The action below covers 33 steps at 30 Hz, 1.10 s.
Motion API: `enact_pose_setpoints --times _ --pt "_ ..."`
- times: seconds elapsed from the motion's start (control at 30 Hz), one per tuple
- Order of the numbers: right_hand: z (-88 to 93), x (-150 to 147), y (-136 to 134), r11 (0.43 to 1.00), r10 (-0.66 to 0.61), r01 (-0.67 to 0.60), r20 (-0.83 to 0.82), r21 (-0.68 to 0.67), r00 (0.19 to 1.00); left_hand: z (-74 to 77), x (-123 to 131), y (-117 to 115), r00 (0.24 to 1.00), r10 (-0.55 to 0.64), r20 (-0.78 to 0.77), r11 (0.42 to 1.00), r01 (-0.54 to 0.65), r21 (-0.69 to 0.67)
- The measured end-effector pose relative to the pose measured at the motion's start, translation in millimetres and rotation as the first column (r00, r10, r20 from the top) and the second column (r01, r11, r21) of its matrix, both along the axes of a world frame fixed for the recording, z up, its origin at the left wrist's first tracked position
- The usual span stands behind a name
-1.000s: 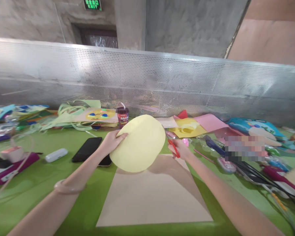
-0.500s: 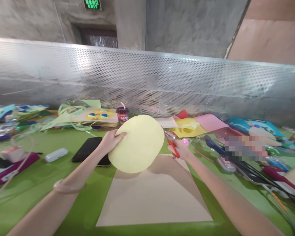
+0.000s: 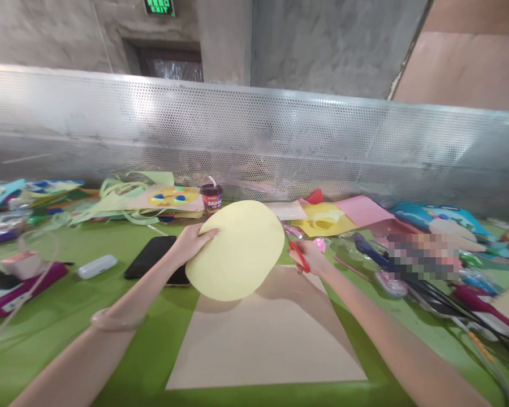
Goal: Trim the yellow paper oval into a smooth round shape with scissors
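Observation:
My left hand [image 3: 194,244] pinches the left edge of a pale yellow rounded paper [image 3: 240,251], thumb on top. The paper is held up, tilted, above a larger light sheet [image 3: 267,345] lying on the green table. Red-handled scissors [image 3: 300,257] are gripped in my right hand [image 3: 311,260], to the right of the yellow paper. Their blades point up and left toward the paper's right edge; part of them is hidden, and I cannot tell whether they touch it.
A black phone [image 3: 151,257] lies left of the paper, partly under my left forearm. Behind it stand a lidded cup [image 3: 212,199] and paper scraps [image 3: 119,204]. Purple power strips [image 3: 34,291], cables and coloured papers [image 3: 362,211] crowd both sides. A perforated metal panel [image 3: 237,135] closes the back.
The yellow paper has tilted and shifted very slightly. Both hands keep their holds, and the scissors stay almost in the same place.

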State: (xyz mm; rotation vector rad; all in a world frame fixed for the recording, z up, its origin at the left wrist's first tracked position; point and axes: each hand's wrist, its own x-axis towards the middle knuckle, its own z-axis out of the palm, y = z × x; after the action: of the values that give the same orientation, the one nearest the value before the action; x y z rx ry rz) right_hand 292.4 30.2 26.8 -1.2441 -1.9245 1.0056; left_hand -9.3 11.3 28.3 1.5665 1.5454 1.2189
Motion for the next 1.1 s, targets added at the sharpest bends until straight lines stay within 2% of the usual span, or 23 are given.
enact_pose_setpoints --times 0.6,1.1 --pt "-5.8 2.5 4.8 1.0 0.022 -0.022 0.04 0.007 0.999 0.5 -1.5 -0.6 0.999 -0.034 0.01 0.999 0.034 -0.035" --pt "0.1 2.2 1.6 0.999 0.042 -0.042 0.08 0.001 0.996 -2.2 -5.4 1.6 0.997 -0.079 -0.01 0.995 0.079 -0.054"
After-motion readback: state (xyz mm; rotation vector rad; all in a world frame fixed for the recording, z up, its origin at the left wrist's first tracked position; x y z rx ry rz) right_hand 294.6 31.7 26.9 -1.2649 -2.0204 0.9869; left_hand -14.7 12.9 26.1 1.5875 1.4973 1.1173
